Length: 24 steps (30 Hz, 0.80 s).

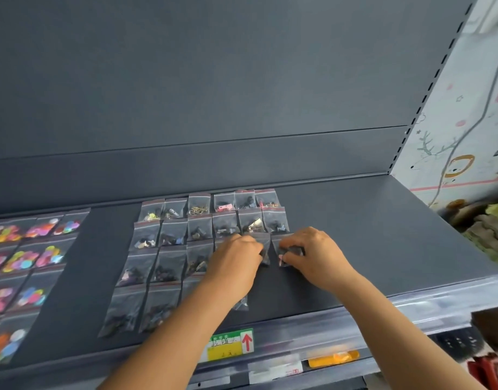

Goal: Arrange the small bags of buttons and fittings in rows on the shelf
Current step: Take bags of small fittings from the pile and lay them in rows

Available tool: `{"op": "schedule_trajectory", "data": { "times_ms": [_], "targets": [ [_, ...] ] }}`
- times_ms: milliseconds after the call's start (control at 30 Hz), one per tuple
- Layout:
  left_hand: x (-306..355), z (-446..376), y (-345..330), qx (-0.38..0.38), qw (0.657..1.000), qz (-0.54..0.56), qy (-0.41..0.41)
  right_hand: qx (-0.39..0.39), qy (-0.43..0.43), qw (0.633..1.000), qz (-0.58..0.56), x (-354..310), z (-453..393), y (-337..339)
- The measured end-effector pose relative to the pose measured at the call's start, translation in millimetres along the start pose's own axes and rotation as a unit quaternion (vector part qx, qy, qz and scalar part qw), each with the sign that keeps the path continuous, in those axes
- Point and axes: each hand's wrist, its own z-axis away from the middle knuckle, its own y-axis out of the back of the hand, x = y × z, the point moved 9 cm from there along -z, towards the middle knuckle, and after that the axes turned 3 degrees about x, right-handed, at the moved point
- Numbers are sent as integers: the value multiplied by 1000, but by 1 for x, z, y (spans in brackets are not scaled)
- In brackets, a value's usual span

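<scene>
Several small clear bags of dark fittings point(200, 228) lie in rows on the dark grey shelf point(368, 237). My left hand point(236, 260) pinches one bag point(263, 249) at the right end of the third row. My right hand point(312, 254) pinches a neighbouring bag point(288, 253) just to its right, fingers curled on its lower edge. Both bags lie flat on the shelf. Another bag point(240, 304) peeks out from under my left forearm.
Bags of bright coloured buttons point(31, 257) fill the shelf's left part. The shelf's right part is bare. A clear price rail with a green and yellow label point(230, 344) runs along the front edge. Patterned fabric point(467, 122) hangs at right.
</scene>
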Motion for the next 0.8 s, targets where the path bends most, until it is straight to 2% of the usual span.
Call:
{"op": "schedule_trajectory", "data": {
  "times_ms": [467, 800],
  "targets": [
    [9, 0, 7, 17, 999, 22, 19, 18, 42, 999, 30, -12, -7, -5],
    [12, 5, 7, -16, 998, 27, 56, -12, -5, 998, 60, -16, 1, -2]
  ]
}}
